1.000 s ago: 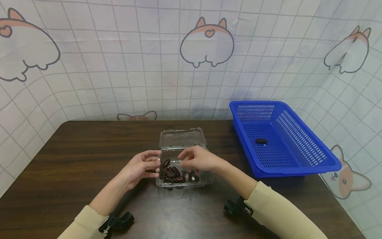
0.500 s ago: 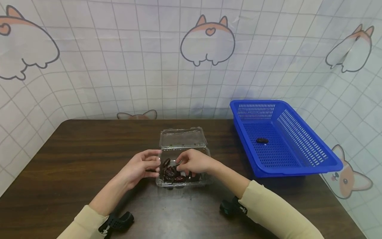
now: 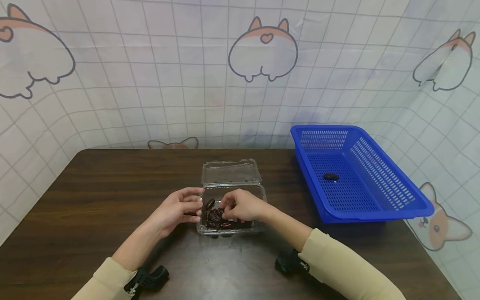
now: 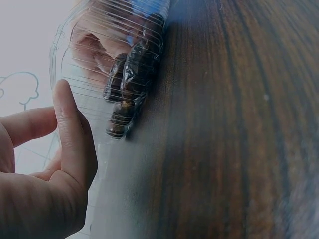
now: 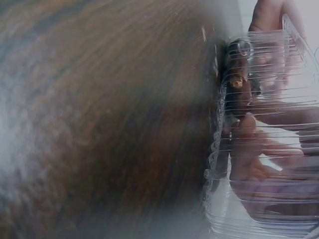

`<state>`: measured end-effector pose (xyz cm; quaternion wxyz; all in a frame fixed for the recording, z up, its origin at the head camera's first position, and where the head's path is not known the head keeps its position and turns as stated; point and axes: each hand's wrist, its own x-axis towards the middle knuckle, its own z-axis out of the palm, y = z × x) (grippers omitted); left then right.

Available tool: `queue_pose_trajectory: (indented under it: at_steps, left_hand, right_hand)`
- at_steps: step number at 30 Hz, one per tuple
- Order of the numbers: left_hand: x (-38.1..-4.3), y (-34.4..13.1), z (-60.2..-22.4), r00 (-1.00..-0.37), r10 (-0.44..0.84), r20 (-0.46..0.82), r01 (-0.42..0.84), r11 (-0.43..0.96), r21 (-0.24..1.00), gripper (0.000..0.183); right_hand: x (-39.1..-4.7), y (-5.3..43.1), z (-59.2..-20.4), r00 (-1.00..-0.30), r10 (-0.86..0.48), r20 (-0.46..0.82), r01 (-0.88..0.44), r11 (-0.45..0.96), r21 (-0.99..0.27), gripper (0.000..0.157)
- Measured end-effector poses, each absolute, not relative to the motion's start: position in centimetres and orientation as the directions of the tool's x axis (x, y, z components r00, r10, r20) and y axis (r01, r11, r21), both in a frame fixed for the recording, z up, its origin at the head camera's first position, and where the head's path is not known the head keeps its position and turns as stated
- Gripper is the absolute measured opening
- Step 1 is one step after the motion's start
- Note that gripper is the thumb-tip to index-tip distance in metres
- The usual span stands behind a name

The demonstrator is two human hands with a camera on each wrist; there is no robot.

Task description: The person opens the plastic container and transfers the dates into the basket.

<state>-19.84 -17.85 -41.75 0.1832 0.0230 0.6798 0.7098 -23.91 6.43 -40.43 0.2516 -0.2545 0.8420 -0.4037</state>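
A clear plastic clamshell box (image 3: 232,232) lies on the table with its lid (image 3: 230,173) folded back. Several dark, glossy dates (image 3: 214,217) are heaped in its left and front part. My left hand (image 3: 174,210) stands at the box's left side, fingers loosely extended, fingertips touching the wall; in the left wrist view a finger (image 4: 72,129) lies along the wall's edge. My right hand (image 3: 243,205) reaches into the box with curled fingers, thumb and forefinger pinching at a date in the heap. Through the ridged plastic in the right wrist view, the fingertips meet the end of a date (image 5: 238,94).
A blue slotted basket (image 3: 361,214) stands at the table's right side, with a single date (image 3: 331,177) on its floor. Dark wood-grain tabletop (image 3: 112,179) runs back to a gridded cloth backdrop (image 3: 168,83). Black wrist straps sit at both sleeves.
My right hand has lowered from above the box into the dates, and its fingers have closed together. My left hand has kept its place at the box's left wall.
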Motion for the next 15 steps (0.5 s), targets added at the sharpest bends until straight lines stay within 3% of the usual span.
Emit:
queue_pose_trajectory:
  at_steps: [15]
  left_hand:
    - [-19.83, -17.88, -41.77, -0.931, 0.299, -0.21, -0.223, -0.008, 0.975, 0.053]
  right_hand:
    - [-23.74, 6.13, -40.36, -0.755, -0.635, -0.165, -0.3, 0.558, -0.774, 0.02]
